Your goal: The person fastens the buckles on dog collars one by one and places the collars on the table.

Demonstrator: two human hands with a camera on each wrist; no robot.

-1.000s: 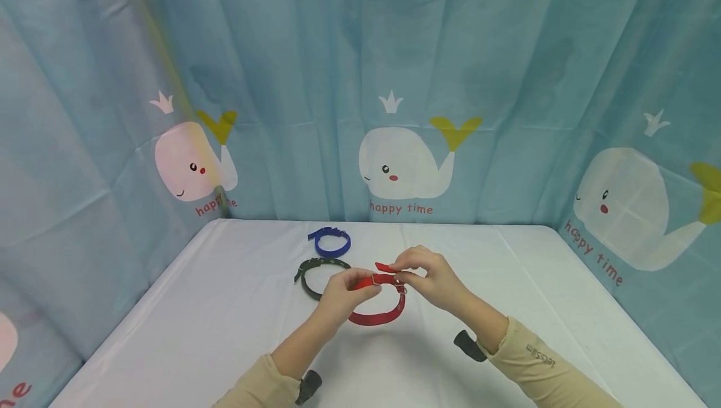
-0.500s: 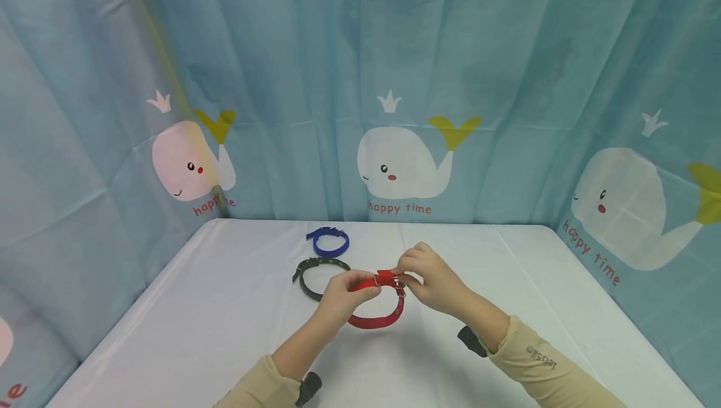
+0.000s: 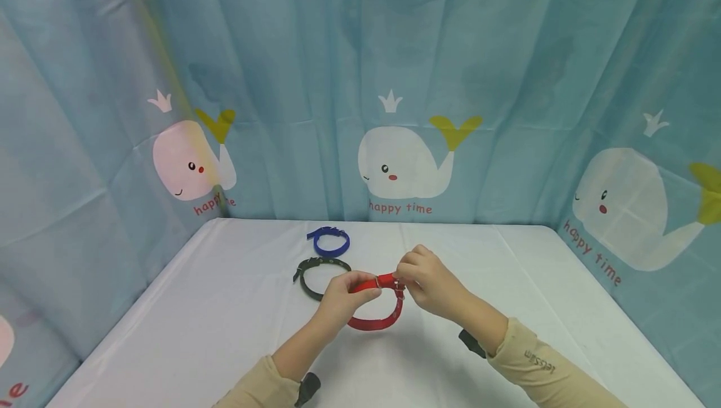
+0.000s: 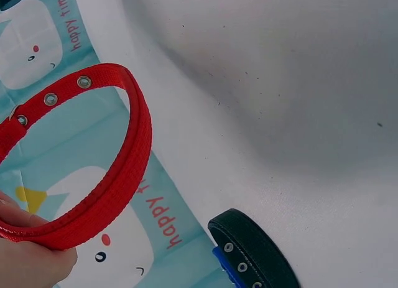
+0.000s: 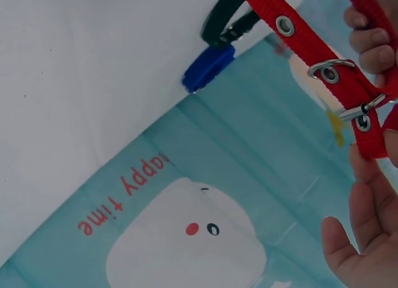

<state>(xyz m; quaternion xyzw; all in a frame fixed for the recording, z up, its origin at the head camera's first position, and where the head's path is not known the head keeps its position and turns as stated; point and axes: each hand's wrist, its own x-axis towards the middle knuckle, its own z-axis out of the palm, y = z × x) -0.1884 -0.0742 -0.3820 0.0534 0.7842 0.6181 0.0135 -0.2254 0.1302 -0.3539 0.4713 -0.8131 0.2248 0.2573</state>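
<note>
A red collar (image 3: pixel 376 324) with metal eyelets is held above the white table, its loop hanging down. My left hand (image 3: pixel 342 298) pinches the strap on one side of the buckle, thumb and fingers around the webbing. My right hand (image 3: pixel 430 284) pinches the collar at the buckle end. In the right wrist view the metal buckle (image 5: pixel 356 112) and a D-ring (image 5: pixel 331 66) show on the strap, with right fingertips (image 5: pixel 364 160) at its end. The left wrist view shows the collar's loop (image 4: pixel 134 151) and part of my left hand (image 4: pixel 34 263).
A dark green collar (image 3: pixel 310 290) lies on the table (image 3: pixel 186 320) just behind my left hand. Farther back lies a smaller blue collar (image 3: pixel 332 253). A blue curtain (image 3: pixel 315 164) with whale prints stands behind and beside the table.
The red strap's free tip, raised above the buckle in my right hand earlier, has folded over and now lies along the strap. My right fingers have curled in closer at the buckle; my left hand stays put.
</note>
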